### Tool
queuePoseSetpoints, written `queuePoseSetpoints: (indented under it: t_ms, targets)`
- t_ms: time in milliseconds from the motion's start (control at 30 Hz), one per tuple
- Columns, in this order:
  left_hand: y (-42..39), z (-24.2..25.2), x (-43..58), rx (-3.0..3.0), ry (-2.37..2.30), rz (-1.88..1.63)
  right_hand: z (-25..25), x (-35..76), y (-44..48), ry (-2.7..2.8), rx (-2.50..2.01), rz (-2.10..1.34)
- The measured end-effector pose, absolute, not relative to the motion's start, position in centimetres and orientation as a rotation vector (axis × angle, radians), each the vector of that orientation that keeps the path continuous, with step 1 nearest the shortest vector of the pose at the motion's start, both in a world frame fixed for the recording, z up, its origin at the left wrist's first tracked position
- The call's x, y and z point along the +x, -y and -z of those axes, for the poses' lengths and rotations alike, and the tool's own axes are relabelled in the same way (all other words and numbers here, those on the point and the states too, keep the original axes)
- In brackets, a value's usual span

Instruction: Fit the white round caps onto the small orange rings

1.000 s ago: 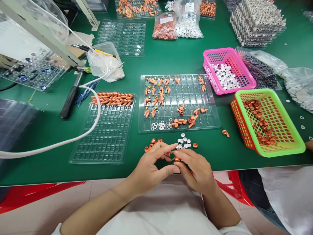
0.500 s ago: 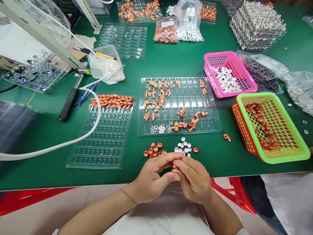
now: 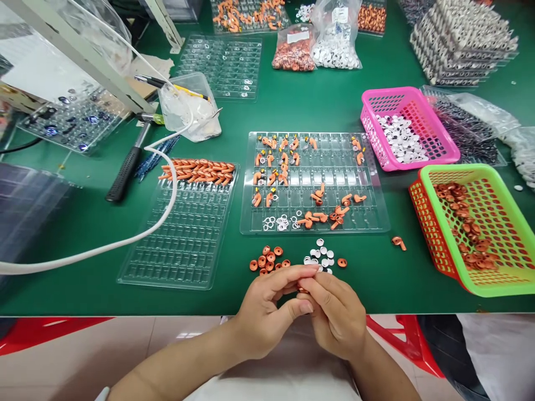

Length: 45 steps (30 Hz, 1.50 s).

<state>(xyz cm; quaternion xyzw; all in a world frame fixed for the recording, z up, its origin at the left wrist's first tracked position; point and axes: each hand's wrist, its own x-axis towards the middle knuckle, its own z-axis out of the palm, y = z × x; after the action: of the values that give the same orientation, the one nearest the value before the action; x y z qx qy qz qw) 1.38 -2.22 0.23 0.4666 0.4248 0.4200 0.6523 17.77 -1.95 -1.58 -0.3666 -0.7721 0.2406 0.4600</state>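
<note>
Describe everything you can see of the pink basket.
The pink basket is a rectangular, open-topped tub, shiny and plastic-looking, with rows of holes through its walls and a smooth, rounded rim. It stands upright on the green table, set at a slant, by the far right corner of the middle clear tray. White discs, some with dark marks, lie piled in it. Nobody touches it. Whether it touches that tray is unclear.

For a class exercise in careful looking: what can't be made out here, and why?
Head view: most of the copper-coloured piece, hidden by the left hand and right hand.
Head view: the right end of the green basket, cut off by the picture's edge.
Head view: print on the bag labels, too small to read.
</note>
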Motion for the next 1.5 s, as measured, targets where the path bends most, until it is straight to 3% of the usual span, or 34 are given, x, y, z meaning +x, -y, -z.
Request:
queuePoseSetpoints:
  t_ms: [867, 1167, 1500]
  targets:
    - [1.2, -0.4, 0.9, 1.006, -0.884, -0.849, 0.7, 18.7, 1.6, 1.799, -1.089, -0.751]
    - [0.6, 0.2, 1.2, 1.280, -1.008, -0.946, 1.2, 18.4, 1.5, 1.007, -1.040, -1.593]
    - [0.5, -1.1, 1.9, 1.432, -1.084, -0.956, 0.5, 17.6, 0.7, 0.586, -0.936, -1.861]
